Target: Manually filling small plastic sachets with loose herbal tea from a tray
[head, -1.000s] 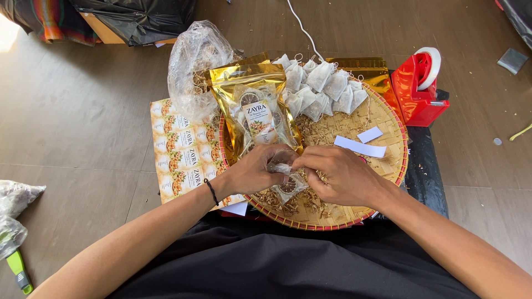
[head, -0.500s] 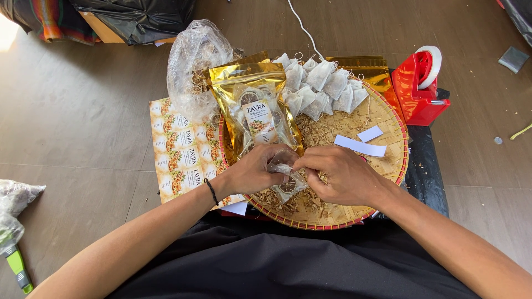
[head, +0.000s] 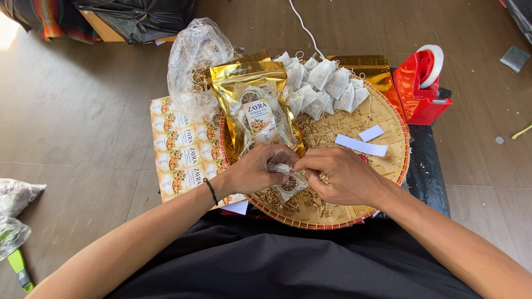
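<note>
**Barely anything moved in the last second, both hands locked on the little pouch**

Comparing with a second ago, I see almost no shift. My left hand (head: 252, 173) stays curled around the small clear sachet (head: 288, 178), fingers pinching its top edge. My right hand (head: 338, 176) presses in against it from the other side, thumb and forefinger pinching the same mouth. The sachet sits between both hands, just above the woven tray (head: 396, 149). Ahead of the left hand leans a gold pouch (head: 257, 105); beyond the right hand lies a pile of filled tea bags (head: 327, 86). Looks like fiddly closing work.
</note>
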